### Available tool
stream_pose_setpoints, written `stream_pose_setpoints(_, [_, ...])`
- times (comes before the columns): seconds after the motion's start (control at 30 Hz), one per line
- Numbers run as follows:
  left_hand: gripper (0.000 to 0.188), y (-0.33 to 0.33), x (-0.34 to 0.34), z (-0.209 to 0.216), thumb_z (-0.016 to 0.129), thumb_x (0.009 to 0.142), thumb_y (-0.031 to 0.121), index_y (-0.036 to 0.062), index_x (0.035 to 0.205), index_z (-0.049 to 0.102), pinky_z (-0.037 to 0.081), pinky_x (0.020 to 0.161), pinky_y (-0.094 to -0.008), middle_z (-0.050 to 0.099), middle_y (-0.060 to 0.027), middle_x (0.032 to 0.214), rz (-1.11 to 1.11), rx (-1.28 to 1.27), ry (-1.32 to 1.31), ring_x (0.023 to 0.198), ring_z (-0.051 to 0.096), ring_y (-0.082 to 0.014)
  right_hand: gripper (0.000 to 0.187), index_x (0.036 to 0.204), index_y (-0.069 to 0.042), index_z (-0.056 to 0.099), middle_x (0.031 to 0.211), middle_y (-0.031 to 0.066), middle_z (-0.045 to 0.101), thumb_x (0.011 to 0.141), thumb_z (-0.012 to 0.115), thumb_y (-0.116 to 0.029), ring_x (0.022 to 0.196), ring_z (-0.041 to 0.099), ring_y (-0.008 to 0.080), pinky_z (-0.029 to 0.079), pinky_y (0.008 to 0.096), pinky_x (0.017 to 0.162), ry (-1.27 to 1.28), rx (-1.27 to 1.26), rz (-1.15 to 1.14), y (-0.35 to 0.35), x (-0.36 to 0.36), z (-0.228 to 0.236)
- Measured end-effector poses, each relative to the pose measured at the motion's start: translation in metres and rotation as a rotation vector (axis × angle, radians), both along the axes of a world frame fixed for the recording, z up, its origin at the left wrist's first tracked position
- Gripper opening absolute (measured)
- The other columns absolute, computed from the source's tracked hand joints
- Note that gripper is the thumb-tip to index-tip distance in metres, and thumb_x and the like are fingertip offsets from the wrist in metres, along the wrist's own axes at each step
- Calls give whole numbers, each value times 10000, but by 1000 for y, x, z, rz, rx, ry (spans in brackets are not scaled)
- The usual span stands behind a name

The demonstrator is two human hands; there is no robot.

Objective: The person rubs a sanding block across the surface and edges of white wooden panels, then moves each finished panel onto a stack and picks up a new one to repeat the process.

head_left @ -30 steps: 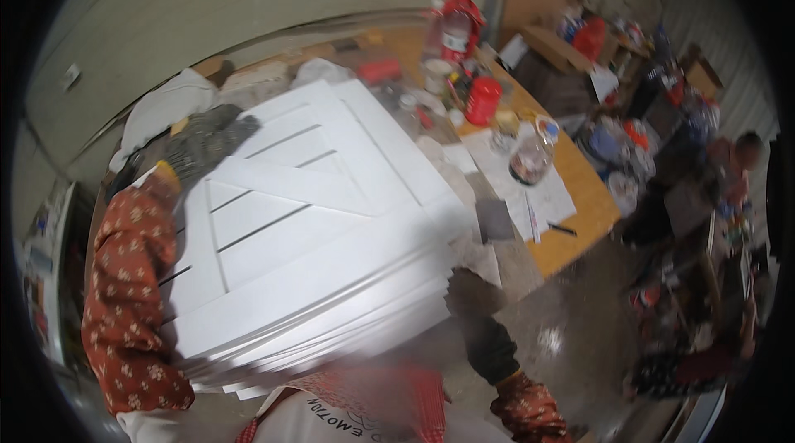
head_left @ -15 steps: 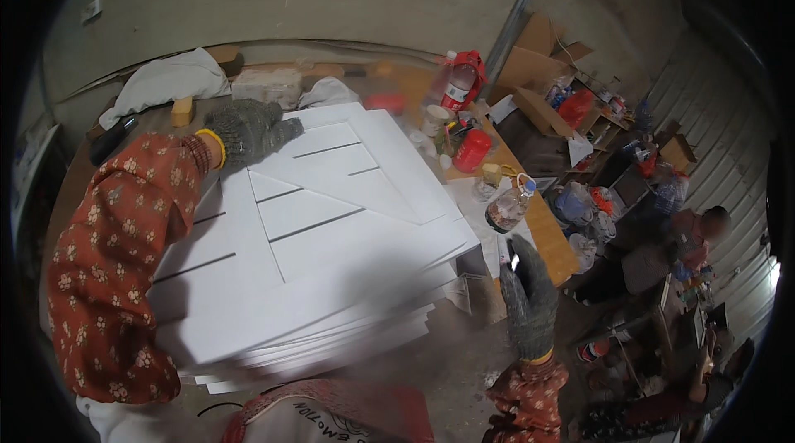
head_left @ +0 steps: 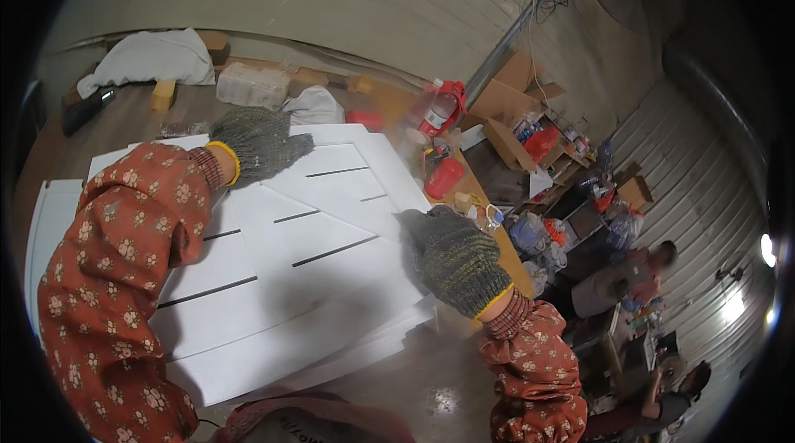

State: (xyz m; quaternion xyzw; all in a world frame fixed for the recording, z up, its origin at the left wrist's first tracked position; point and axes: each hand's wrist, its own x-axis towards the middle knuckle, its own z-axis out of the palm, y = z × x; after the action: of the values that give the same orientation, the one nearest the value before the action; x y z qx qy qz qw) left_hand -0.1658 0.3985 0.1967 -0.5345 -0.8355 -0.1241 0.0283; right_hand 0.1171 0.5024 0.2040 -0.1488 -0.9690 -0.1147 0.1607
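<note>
In our grey knit gloves with yellow cuffs, we lay both hands on a white slatted panel (head_left: pixel 339 188) in a cluttered workshop. Our left hand (head_left: pixel 258 143) rests across the panel's upper left part, back up and fingers pointing right; with its underside hidden, we cannot tell whether it grasps the board or only presses on it. Our right hand (head_left: pixel 455 261) meets the right edge, its fingertips over the white surface and its thumb out of sight, so we cannot tell there either whether the grip is closed. The panel, marked with dark slots and a diagonal strip, lies flat in front of us atop other white panels (head_left: pixel 364 349), whose edges show out of line below it. Floral rust-red sleeves (head_left: pixel 116 265) cover both our forearms. Along the far side of the brown bench (head_left: pixel 87 149) we see a white cloth (head_left: pixel 157 58), a small wooden block (head_left: pixel 163 95), a dark object (head_left: pixel 87 113) and a pale wrapped block (head_left: pixel 252 85). A red container (head_left: pixel 445 178) stands beyond the panel's right corner, near a clear bottle (head_left: pixel 437 114). Farther right, past open cardboard boxes (head_left: pixel 507 145) and plastic bags (head_left: pixel 530 234), we glimpse two other people, one of them a seated-looking figure (head_left: pixel 639 273) near the ribbed wall (head_left: pixel 704 195).
</note>
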Motion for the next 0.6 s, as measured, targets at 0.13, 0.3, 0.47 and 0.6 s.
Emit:
stream_pose_setpoints(0.13, [659, -10, -5, -1, 446, 926, 595, -4, 971, 717, 507, 849, -497, 689, -247, 991, 19, 66, 10, 912, 664, -393, 184, 876, -20, 601, 763, 151, 607, 879, 547, -195, 680, 635, 302, 499, 415, 567, -90, 267, 98, -4, -7, 1])
stream_pose_setpoints(0.3, [650, -5, -6, -7, 457, 932, 564, -21, 1131, 659, 511, 875, -497, 683, -247, 1053, 38, 60, 14, 965, 666, -386, 179, 873, -8, 592, 760, 147, 608, 853, 541, -179, 687, 633, 288, 505, 415, 576, -86, 266, 113, -8, -17, 3])
stream_pose_setpoints(0.47, [660, -4, -5, -6, 477, 927, 555, -37, 1173, 634, 505, 914, -479, 660, -243, 1144, 31, 50, -18, 1052, 649, -367, 160, 878, -4, 595, 791, 142, 615, 841, 536, -148, 752, 636, 290, 514, 430, 612, -233, 277, 87, -17, -23, 9])
stream_pose_setpoints(0.6, [651, -6, 1, 4, 490, 919, 552, -33, 1156, 647, 499, 927, -470, 659, -236, 1154, 39, 2, -100, 1061, 646, -362, 165, 894, 8, 599, 811, 153, 611, 818, 549, -130, 756, 628, 288, 522, 431, 651, -210, 180, 36, -29, -27, 15])
